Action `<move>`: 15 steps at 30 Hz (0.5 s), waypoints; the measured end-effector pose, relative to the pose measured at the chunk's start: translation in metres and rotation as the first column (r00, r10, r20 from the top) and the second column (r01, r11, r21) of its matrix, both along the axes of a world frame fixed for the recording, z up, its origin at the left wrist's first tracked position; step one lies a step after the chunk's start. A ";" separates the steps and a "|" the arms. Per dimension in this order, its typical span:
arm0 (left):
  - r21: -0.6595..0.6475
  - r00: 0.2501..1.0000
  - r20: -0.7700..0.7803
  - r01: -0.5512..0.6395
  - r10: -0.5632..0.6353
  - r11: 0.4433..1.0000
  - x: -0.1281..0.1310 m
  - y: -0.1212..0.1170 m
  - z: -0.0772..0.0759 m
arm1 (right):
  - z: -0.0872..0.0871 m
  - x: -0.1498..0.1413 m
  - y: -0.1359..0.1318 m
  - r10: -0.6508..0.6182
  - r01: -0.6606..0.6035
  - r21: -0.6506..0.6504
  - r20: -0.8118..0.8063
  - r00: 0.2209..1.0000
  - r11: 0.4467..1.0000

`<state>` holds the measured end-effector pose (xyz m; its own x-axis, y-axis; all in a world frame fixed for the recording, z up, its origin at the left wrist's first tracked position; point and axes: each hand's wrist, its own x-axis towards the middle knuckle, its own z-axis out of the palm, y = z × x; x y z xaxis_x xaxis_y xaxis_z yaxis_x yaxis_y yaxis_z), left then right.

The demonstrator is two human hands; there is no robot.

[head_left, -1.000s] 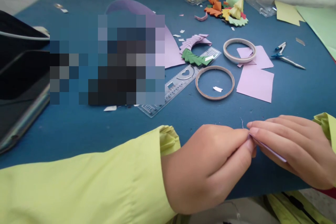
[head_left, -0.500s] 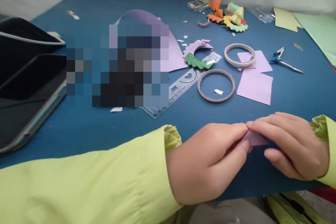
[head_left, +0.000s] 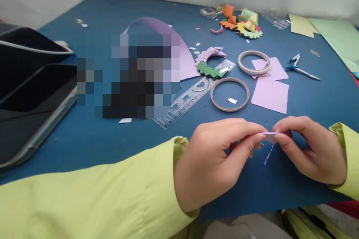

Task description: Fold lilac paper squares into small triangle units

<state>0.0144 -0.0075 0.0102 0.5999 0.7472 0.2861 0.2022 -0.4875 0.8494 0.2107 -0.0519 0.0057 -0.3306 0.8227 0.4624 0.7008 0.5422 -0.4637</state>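
A small folded piece of light purple paper (head_left: 269, 137) is held up between both hands near the front of the table. My left hand (head_left: 221, 157) pinches its left end between thumb and fingers. At its right end, my right hand (head_left: 314, 145) pinches it in the same way. A thin twisted purple strip (head_left: 268, 155) shows just below the paper; whether it is attached or lies on the table, I cannot tell. Beyond the hands lie flat purple paper squares (head_left: 270, 95) and a thin tape roll (head_left: 230, 110).
A second tape roll (head_left: 254, 72) rests partly on purple paper. A clear ruler (head_left: 182, 106) lies under a purple and green folded-paper ring (head_left: 211, 69). Blue-tipped compasses (head_left: 305, 71) are at right, folded paper pieces (head_left: 242, 24) at the back, a dark device (head_left: 30, 119) at left.
My right hand's fingers have gone from lying over the paper to pinching its right end. The paper has been raised and turned, so its edge now faces me.
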 end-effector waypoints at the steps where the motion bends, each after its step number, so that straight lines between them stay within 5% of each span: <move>1: 0.014 1.000 0.001 -0.009 0.009 1.000 -0.001 0.000 0.000 | 0.000 0.001 0.000 0.017 -0.017 -0.005 0.011 1.000 1.000; 15: -0.023 0.996 0.080 -0.024 0.026 0.999 0.001 -0.002 0.001 | 0.000 0.005 -0.001 0.100 -0.106 0.084 0.074 0.992 0.991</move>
